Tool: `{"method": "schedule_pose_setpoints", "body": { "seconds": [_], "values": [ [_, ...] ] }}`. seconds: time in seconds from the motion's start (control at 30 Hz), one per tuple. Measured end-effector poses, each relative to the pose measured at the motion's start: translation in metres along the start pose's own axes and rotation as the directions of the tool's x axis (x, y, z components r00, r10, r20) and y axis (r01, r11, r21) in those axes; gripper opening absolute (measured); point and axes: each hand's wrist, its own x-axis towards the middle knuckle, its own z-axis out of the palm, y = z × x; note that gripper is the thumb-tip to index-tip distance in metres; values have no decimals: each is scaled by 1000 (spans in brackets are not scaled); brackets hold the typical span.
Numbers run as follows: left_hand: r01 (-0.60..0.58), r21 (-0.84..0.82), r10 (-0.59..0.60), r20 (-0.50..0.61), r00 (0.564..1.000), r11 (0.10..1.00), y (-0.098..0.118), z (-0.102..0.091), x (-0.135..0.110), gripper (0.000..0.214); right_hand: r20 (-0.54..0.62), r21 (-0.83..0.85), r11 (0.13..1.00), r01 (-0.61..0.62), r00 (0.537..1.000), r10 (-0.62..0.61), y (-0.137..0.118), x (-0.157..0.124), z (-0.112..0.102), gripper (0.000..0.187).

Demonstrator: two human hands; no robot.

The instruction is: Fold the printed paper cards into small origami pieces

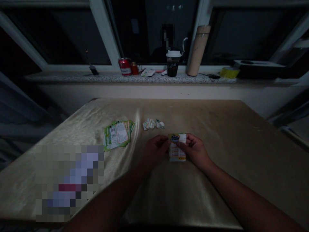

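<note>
In the middle of the table, a small folded printed paper (pixel 178 156) lies between my hands, with a white and red lower part and a green and blue upper flap. My left hand (pixel 156 148) is closed at its left edge, thumb and fingers pinching the flap. From the right, my right hand (pixel 196 150) grips the paper, with the thumb across its face and fingers behind the edge. Just beyond are two crumpled or folded pieces of printed paper (pixel 149 124). To the left lies a fanned pile of green and white printed sheets (pixel 117 136).
A cloth-covered table (pixel 217 122) stands against the wall below a window. On the speckled sill (pixel 96 78) are a red can (pixel 125 67), a small orange jar (pixel 134 68), a lidded dark cup (pixel 172 66) and a tall tan cylinder (pixel 198 51). A pixelated patch hides the table's left front.
</note>
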Motion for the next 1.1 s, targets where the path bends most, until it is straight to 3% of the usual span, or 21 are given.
{"method": "schedule_pose_setpoints", "body": {
  "seconds": [0.47,1.1],
  "values": [
    [-105,76,104,13,995,992,8,-3,-5,16,35,-51,999,-6,999,8,-7,-5,-4,32],
    [-120,107,120,5,993,987,15,-5,-6,19,20,-97,995,36,999,-34,-10,-11,0,33]
  ]
}}
